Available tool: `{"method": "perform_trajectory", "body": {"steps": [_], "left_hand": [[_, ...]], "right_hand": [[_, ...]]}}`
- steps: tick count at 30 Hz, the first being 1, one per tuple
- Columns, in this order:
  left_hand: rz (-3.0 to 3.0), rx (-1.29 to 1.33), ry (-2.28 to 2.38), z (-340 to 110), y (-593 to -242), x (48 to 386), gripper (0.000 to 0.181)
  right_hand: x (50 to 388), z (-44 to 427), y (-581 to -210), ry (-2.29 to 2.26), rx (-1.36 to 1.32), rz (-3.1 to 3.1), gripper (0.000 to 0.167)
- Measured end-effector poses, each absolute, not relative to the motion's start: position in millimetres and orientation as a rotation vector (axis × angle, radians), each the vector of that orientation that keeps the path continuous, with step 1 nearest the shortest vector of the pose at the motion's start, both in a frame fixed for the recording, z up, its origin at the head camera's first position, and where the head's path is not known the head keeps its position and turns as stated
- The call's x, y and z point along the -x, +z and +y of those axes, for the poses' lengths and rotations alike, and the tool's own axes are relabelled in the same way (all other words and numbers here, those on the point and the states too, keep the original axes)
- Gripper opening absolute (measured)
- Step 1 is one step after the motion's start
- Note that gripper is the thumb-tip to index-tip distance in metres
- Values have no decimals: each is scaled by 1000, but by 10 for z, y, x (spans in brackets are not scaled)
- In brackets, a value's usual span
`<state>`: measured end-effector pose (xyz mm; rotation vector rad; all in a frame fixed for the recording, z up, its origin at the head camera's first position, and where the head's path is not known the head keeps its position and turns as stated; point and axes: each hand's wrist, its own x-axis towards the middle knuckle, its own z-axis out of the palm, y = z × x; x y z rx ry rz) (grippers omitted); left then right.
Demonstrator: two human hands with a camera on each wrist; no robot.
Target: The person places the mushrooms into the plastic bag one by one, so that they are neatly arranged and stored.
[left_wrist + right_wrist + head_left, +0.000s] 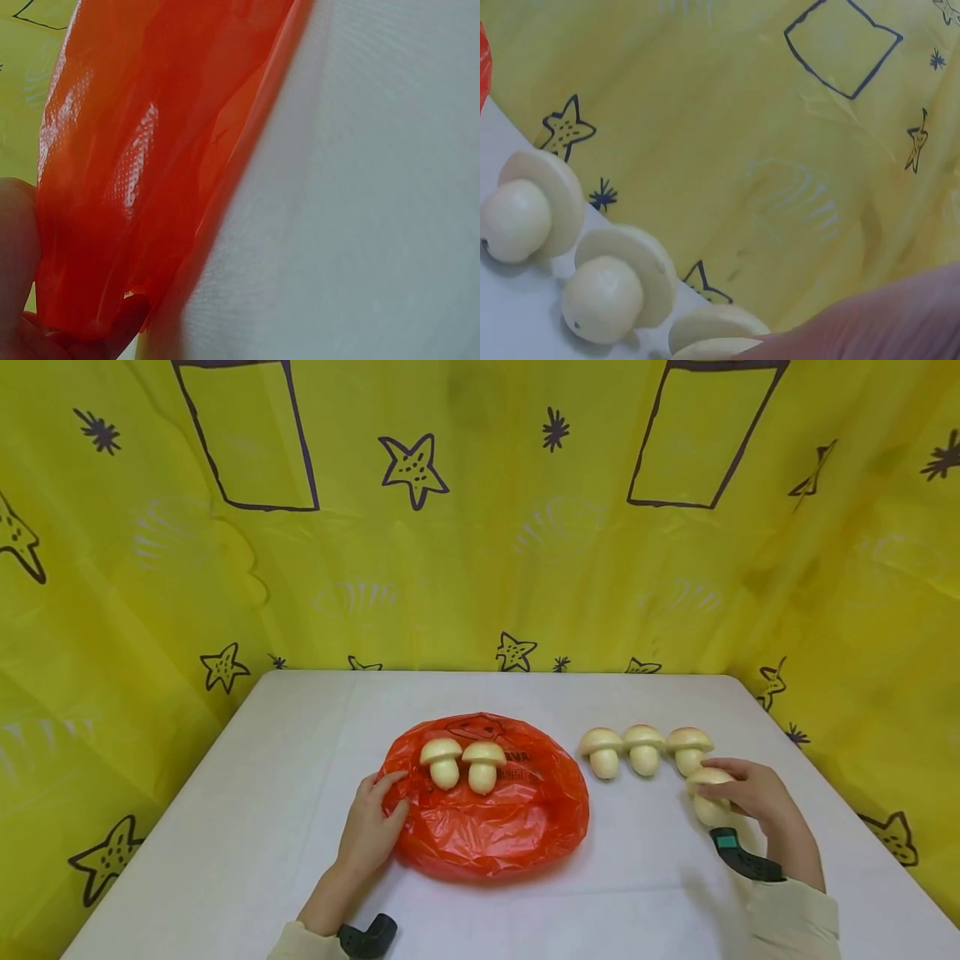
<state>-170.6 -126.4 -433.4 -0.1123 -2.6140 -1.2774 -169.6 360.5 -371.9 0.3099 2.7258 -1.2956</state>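
Observation:
A red plastic bag, spread into a rounded shape, lies mid-table. Two cream toy mushrooms rest side by side on its red plastic; whether they are inside its opening I cannot tell. My left hand holds the bag's left edge, and in the left wrist view fingertips show by the red film. On the right, my right hand grips another mushroom by its cap, close to the table. Just behind it stands a row of three mushrooms, partly seen in the right wrist view.
The table has a white cover. Yellow curtains with drawn stars and shapes hang behind it and along both sides. The mushroom row lies right of the bag, towards the table's back right.

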Motion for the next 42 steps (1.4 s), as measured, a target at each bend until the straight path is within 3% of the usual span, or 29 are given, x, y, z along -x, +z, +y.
{"method": "perform_trajectory", "body": {"steps": [21,42], "left_hand": [[-2611,115,-1260,-1260,-4328,1710,38],[-2605,110,-1284,-1250,-4323,1702,37]], "right_hand": [[1775,2967,-3549,-1491,104,2796,50],[1855,2569,-3355,-1452,208,2799,51]]}}
